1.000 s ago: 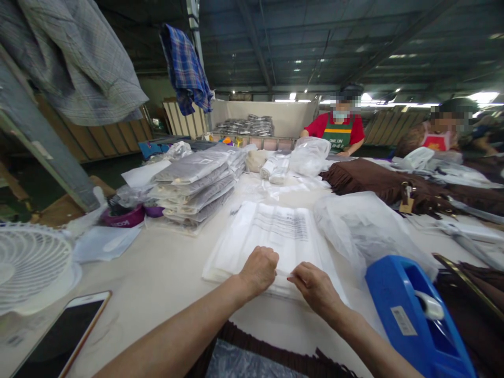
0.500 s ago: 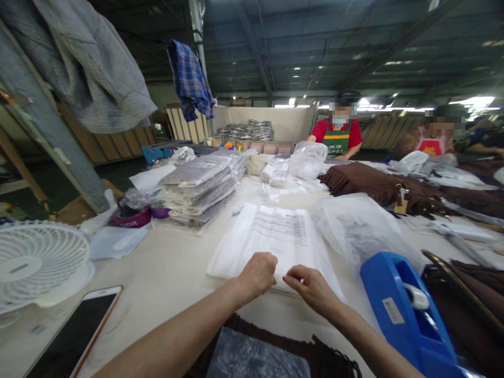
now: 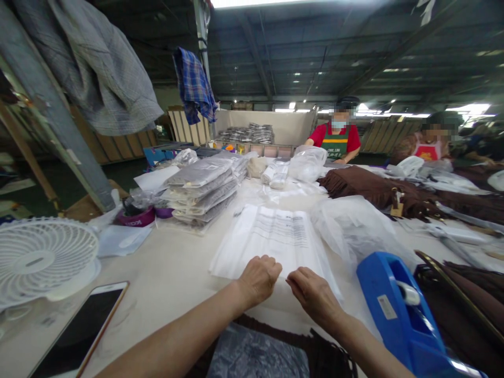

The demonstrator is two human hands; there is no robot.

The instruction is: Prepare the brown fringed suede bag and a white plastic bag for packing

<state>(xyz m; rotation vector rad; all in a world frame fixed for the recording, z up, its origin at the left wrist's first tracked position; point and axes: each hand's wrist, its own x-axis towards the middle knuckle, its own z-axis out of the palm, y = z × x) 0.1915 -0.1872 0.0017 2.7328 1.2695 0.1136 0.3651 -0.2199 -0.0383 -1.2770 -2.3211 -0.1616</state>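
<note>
My left hand (image 3: 259,278) and my right hand (image 3: 315,295) are side by side at the near edge of a stack of flat printed plastic bags (image 3: 275,239) on the white table (image 3: 169,273). Both hands have their fingers curled and pinch the top bag's near edge. Below my forearms lies a dark brown fringed garment (image 3: 271,352) with clear plastic over part of it.
A blue tape dispenser (image 3: 401,315) stands at the right. At the left lie a phone (image 3: 84,331) and a white fan (image 3: 43,260). A pile of packed grey garments (image 3: 205,186) and brown fringed garments (image 3: 378,191) sit farther back. Two people work at the far side.
My hands have stayed pinched on the bag edge and drawn slightly toward me. The view has tilted up a little.
</note>
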